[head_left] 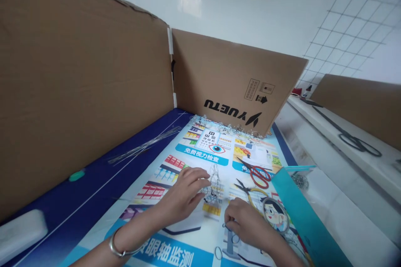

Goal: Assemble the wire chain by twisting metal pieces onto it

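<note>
My left hand (190, 186), with a silver bangle (117, 243) on its wrist, has its fingers curved and apart beside a thin wire figure (214, 187). The fingertips reach the figure's left side; whether they touch it I cannot tell. My right hand (243, 222) is closed low over the printed sheet, and a small dark bit shows at its fingertips, too small to name. Small wire rings (218, 252) lie below that hand. Just beyond it are yellow-handled pliers or cutters (250, 192) and red-handled scissors (257, 173).
Cardboard walls (84, 83) stand at the left and back (232, 79). Several small wire pieces (232, 129) line the back. Straight wires (145, 145) lie on the blue surface at left. A teal box (308, 217) with coiled wire (300, 180) stands at right, beside a round clear-looking disc (275, 215).
</note>
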Tool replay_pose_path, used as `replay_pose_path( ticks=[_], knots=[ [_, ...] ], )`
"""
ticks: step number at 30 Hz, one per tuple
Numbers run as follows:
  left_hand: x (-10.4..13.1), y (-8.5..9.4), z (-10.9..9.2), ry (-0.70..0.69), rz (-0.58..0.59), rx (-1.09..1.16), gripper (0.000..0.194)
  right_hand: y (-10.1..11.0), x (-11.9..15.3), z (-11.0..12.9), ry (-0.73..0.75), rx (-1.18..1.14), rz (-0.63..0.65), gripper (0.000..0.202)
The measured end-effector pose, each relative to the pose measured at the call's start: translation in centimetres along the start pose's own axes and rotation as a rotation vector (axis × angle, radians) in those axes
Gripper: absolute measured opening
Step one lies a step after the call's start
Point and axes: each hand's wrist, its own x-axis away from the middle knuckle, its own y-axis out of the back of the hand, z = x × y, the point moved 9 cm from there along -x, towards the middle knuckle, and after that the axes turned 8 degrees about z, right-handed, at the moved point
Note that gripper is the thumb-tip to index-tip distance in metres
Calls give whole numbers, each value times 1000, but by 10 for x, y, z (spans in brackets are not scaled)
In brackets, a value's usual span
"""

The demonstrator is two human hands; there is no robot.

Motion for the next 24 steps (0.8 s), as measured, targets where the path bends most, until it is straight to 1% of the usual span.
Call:
replay_pose_path(
  ticks=[3, 6, 8, 11, 16, 19, 24],
  knots=[
    [6, 3, 6, 62, -62, 7, 35, -2, 0, 1, -10, 70, 7, 9],
    [9, 1, 10, 96, -89, 63, 43, -3, 0, 1, -17, 120, 15, 11],
    [11, 1, 13, 106, -100, 109, 49, -1, 0, -2, -45, 89, 18, 13],
    [14, 1, 17, 125, -106, 165, 55, 4, 1, -8, -94, -5, -11, 14],
    [17, -1, 20, 132, -91, 224, 54, 12, 2, -9, -66, -115, -52, 18],
    [18, -4, 21, 130, -64, 248, 50, 24, 4, -7, -26, -165, -120, 17],
    [15, -7, 19, 132, -36, 269, 47, 58, 10, -2, -8, -251, -307, 11]
  ],
)
